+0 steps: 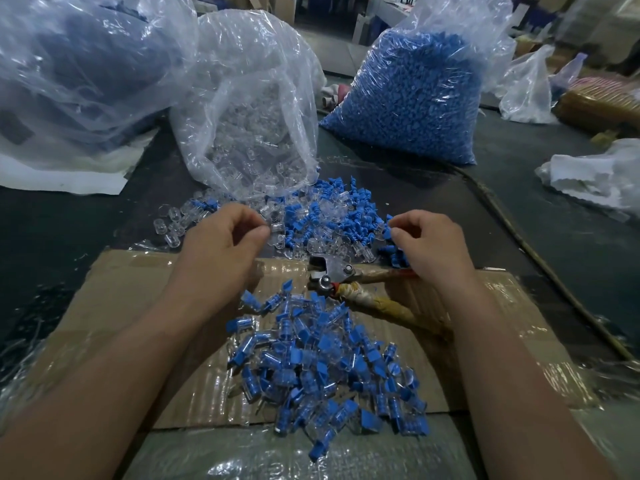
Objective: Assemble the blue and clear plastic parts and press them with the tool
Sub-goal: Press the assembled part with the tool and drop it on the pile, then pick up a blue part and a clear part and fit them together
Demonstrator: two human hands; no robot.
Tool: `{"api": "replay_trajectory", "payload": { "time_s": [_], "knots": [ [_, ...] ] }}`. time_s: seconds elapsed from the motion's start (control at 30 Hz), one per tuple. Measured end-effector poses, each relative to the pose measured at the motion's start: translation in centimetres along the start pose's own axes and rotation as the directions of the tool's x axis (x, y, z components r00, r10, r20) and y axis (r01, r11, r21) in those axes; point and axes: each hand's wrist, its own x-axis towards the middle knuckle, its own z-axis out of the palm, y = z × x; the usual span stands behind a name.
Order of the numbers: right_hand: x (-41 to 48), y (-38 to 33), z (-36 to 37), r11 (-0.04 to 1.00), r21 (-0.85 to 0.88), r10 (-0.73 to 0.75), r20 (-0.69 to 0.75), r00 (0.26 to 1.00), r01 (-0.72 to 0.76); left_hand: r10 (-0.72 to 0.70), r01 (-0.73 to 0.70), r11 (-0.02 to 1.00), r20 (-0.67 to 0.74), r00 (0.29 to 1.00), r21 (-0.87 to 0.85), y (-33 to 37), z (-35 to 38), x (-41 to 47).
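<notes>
Nearest the camera, between the forearms, a pile (329, 372) of assembled blue-in-clear pieces lies on the cardboard (194, 386), which is wrapped in film. The tool (332, 277), metal-headed pliers with taped handles, lies unheld just beyond the pile with its head to the left and its handles splayed to the right. Beyond the cardboard's far edge, on the dark table (69, 230), sits the heap (332, 220) of loose blue and clear parts, mixed together. The left hand (221, 244) is at the heap's left edge, fingers curled towards the thumb beside the clear parts; whether it holds one cannot be told. The right hand (433, 244) is at the heap's right edge, fingers curled narrow over the blue parts; a blue part sits at its thumb, but a firm pinch cannot be confirmed. Judgement: the step in hand is picking one part of each kind for mating. The parts look small, light, rigid and smooth, so they are likely to slip or scatter; each is best pinched across its body with the fingertips, the blue part by its flat tab. The clear shells look thin and may crack if the tool is squeezed off-centre. Further back stand the clear bag (249, 126), spilling into the heap, and the blue bag (408, 98), well apart to the right. A cable (519, 237) runs along the table's right side.
</notes>
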Motion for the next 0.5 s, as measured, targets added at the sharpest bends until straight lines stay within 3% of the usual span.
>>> {"api": "replay_trajectory", "payload": {
  "time_s": [0.2,0.33,0.5],
  "knots": [
    [0.6,-0.1,1.5,0.983,-0.169,-0.056,0.105,0.993,0.074,-0.011,0.031,0.977,0.099,0.995,-0.209,0.6,0.0,-0.3],
    [0.8,-0.4,2.0,0.946,-0.313,-0.025,0.207,0.978,0.09,0.003,0.026,0.975,0.129,0.992,-0.221,0.5,0.2,-0.5],
    [0.7,-0.6,1.9,0.953,-0.272,-0.087,0.185,0.979,0.137,0.018,0.025,0.953,0.14,0.99,-0.302,0.8,0.2,-0.6]
  ]
}}
